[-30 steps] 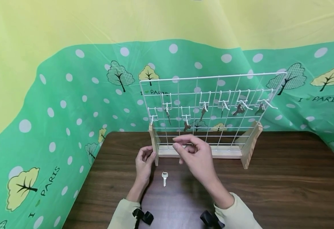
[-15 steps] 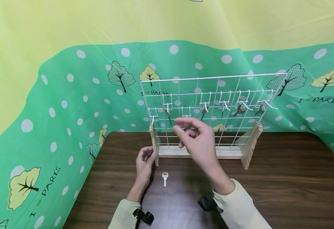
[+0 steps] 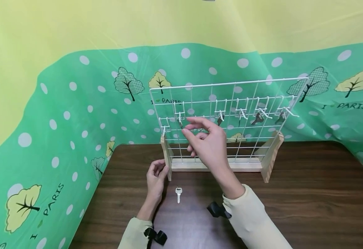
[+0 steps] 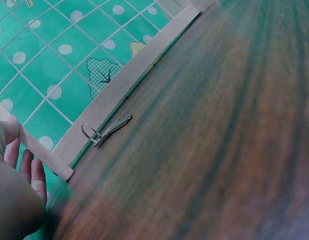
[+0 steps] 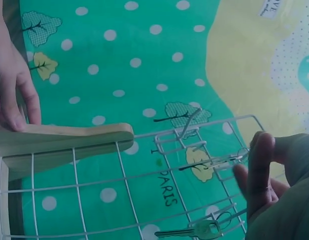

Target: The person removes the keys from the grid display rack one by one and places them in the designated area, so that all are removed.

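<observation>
A white wire grid rack [image 3: 212, 84] with wooden side panels stands on the table. My left hand [image 3: 156, 178] grips its left wooden panel [image 3: 166, 152] near the bottom, thumb and fingers on either side. Several keys hang from hooks on the grid. My right hand [image 3: 207, 140] is raised before the upper left hooks, thumb and index finger apart. In the right wrist view its fingertips are right by the ring of a hanging key [image 5: 219, 161]; another key [image 5: 189, 232] hangs below. One loose key [image 3: 178, 194] with a ring lies on the table before the rack.
The brown wooden table [image 3: 312, 193] reaches to a green and yellow patterned cloth [image 3: 91, 86] behind and at the left. More keys, such as a dark key [image 3: 258, 119], hang at the right of the grid. Black camera mounts sit on both wrists.
My right hand has risen from the lower grid to the upper left hooks, now covering the lower hanging key. My left hand stays on the panel and the loose key has not moved.
</observation>
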`<state>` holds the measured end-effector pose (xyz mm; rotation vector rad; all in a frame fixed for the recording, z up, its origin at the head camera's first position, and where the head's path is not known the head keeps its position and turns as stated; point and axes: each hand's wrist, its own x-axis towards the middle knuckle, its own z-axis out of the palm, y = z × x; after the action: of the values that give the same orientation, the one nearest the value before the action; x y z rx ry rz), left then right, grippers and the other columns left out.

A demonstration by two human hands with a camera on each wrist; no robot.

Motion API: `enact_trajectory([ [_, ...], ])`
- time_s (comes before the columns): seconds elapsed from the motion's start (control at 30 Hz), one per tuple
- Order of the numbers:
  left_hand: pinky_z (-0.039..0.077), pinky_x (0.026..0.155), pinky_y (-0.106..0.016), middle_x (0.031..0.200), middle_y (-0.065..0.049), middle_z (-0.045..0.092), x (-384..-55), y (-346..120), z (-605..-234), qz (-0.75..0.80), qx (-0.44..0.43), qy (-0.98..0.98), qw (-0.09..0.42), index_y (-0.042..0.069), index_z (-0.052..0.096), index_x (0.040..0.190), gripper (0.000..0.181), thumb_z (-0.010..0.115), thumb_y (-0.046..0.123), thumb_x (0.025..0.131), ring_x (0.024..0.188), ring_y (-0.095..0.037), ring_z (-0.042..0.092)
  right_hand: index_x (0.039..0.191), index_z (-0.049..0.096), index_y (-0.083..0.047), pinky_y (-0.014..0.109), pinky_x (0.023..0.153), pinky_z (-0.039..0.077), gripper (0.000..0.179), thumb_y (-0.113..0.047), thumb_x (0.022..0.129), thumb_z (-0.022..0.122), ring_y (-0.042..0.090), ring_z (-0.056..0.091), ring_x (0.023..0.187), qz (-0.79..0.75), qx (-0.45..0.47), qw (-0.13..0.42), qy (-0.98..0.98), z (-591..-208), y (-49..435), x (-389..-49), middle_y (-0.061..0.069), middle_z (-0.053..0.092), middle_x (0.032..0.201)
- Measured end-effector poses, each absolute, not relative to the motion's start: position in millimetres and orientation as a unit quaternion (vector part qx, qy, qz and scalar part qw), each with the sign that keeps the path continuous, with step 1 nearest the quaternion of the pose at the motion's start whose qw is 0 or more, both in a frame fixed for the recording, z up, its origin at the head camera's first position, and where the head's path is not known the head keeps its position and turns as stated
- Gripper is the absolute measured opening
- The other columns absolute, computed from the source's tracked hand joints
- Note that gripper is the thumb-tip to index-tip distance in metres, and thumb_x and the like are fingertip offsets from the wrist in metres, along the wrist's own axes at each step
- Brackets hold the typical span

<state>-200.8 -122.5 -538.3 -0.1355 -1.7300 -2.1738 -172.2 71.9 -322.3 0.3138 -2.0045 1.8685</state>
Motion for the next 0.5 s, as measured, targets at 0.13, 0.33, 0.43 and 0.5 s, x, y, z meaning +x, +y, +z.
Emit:
enact_trajectory([
  [0.13,0.053,0.102,-0.021,0.116,0.003,0.07,-202,-121,-538,-0.77,-0.042,-0.613,0.173,-0.023,0.056,0.123,0.029,0.071,-0.014,0.099,0.114,-0.009,0.068,0.133,0.077,-0.006,0.033,0.05,0.061,0.035,-0.008,0.1,0.083,0.022,0.07,0.054,0.66,0.088,0.181,-0.724,-318,69,-174,0.01,0.077,0.113],
  [0.33,0.053,0.103,-0.021,0.116,0.004,0.07,-202,-119,-537,-0.77,-0.04,-0.615,0.165,-0.022,0.057,0.125,0.03,0.072,-0.012,0.1,0.115,-0.01,0.068,0.133,0.076,-0.004,0.037,0.05,0.063,0.035,-0.008,0.099,0.084,0.022,0.072,0.055,0.652,0.061,0.169,-0.736,-311,64,-177,0.009,0.078,0.111],
  [0.43,0.053,0.102,-0.021,0.116,0.004,0.07,-202,-120,-537,-0.771,-0.033,-0.614,0.165,-0.021,0.058,0.125,0.03,0.072,-0.013,0.1,0.115,-0.009,0.068,0.131,0.076,-0.004,0.037,0.049,0.062,0.034,-0.009,0.099,0.085,0.022,0.073,0.055,0.634,0.053,0.173,-0.752,-308,60,-179,0.009,0.079,0.111],
  [0.5,0.053,0.102,-0.021,0.116,0.003,0.07,-201,-121,-536,-0.771,-0.03,-0.614,0.169,-0.021,0.058,0.125,0.03,0.072,-0.013,0.099,0.115,-0.01,0.068,0.129,0.077,-0.004,0.037,0.048,0.062,0.032,-0.011,0.099,0.085,0.023,0.074,0.054,0.621,0.05,0.175,-0.762,-308,58,-181,0.008,0.079,0.11],
])
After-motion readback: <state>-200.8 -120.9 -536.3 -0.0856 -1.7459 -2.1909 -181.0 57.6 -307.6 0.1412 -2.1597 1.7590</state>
